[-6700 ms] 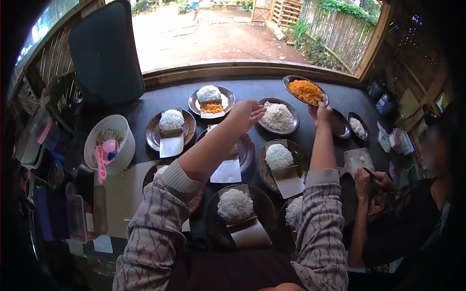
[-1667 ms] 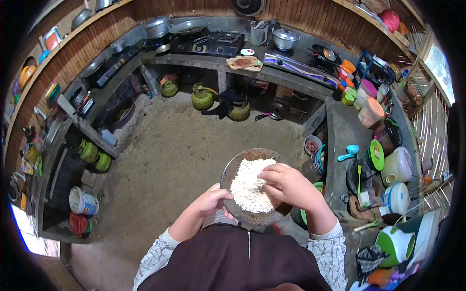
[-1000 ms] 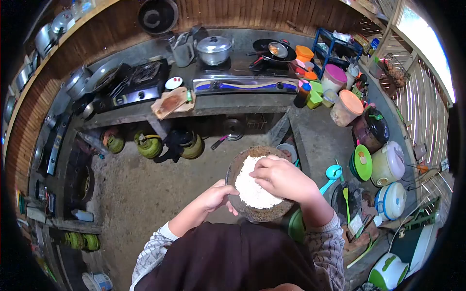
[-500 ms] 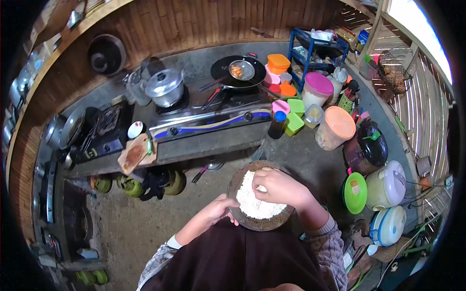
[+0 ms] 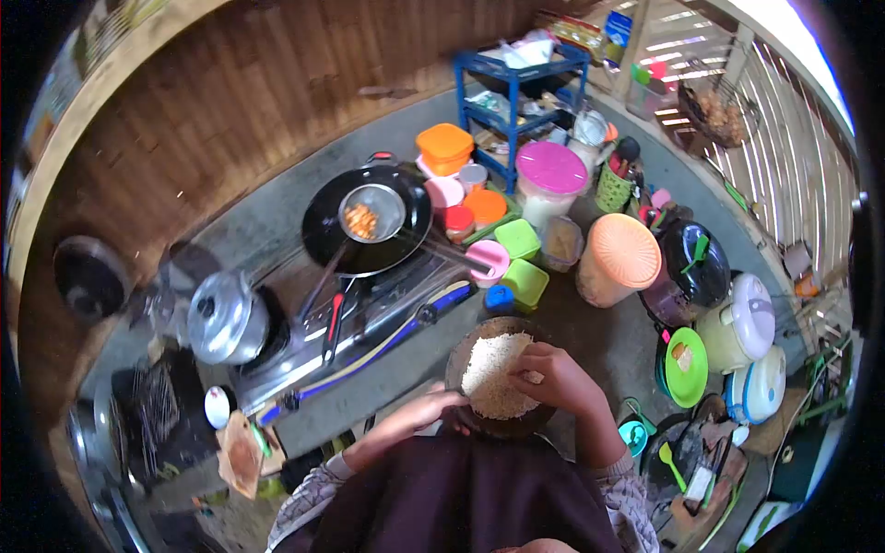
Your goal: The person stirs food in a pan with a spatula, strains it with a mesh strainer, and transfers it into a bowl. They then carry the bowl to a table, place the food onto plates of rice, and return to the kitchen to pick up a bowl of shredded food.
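Observation:
A round brown bowl (image 5: 458, 355) with a rough, stone-like wall sits close against my dark apron or garment. White grainy food (image 5: 493, 373) fills much of it. My left hand (image 5: 426, 410) grips the bowl's near left rim, thumb over the edge and the other fingers below. Over the right part of the food is my right hand (image 5: 558, 378), its fingers curled together with a bit of the white grains showing at the fingertips.
On the stove (image 5: 359, 323) ahead stand a black wok (image 5: 323, 217) with a strainer (image 5: 392, 207) of orange-brown pieces over it, and a lidded pot (image 5: 226, 318). Plastic containers, including an orange-lidded tub (image 5: 619, 258), line the counter. A green plate (image 5: 686, 369) lies at right.
The head view has turned and moved toward the right and the counter. My right hand has shifted to the right side of the food; my left hand keeps its hold on the rim.

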Action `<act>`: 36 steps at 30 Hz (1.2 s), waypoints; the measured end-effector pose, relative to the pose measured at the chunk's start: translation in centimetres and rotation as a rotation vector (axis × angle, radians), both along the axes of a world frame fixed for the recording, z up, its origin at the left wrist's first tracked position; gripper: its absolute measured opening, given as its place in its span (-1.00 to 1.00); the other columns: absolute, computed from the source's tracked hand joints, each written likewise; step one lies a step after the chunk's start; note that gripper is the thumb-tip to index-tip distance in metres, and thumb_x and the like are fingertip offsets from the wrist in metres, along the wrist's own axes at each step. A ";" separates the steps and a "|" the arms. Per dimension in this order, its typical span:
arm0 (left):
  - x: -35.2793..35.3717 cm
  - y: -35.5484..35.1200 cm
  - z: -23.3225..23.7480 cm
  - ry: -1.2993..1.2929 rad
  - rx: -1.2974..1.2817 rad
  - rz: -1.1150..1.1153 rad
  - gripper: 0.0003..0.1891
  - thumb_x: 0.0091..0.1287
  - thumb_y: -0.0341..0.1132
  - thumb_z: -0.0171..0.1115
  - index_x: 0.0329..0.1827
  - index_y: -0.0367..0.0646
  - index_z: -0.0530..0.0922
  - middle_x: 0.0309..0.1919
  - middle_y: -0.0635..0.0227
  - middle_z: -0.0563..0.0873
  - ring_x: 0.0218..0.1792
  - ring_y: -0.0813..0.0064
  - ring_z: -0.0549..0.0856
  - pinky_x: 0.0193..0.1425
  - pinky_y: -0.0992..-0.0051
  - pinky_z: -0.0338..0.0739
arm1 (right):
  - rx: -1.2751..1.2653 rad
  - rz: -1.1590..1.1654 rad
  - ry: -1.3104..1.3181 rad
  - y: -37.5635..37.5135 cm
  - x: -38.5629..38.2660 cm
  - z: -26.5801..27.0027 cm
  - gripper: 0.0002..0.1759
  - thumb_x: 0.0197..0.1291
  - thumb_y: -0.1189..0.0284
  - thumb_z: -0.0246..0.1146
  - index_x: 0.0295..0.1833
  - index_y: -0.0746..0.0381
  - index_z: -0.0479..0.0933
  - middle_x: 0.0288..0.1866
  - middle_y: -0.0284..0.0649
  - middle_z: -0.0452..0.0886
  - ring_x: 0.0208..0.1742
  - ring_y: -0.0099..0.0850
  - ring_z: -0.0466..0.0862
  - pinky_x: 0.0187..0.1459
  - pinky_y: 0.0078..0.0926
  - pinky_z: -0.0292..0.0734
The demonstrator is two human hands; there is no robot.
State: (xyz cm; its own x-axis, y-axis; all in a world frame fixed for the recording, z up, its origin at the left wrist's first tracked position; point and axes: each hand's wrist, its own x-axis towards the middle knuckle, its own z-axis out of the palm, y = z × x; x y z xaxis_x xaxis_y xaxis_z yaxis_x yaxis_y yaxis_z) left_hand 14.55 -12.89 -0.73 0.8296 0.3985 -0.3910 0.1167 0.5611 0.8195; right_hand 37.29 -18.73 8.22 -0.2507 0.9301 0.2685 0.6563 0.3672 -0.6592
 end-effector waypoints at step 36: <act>19.0 8.0 -16.5 0.537 0.036 -0.267 -0.75 0.16 -0.43 0.03 -0.11 -0.29 0.33 -0.25 0.06 0.60 -0.45 0.24 0.68 -0.41 0.43 0.60 | -0.429 -1.195 0.489 -7.9 12.8 -30.6 -0.60 0.13 0.40 0.17 0.05 0.35 0.30 -0.30 -0.12 0.54 -0.42 -0.44 0.55 -0.46 -0.48 0.45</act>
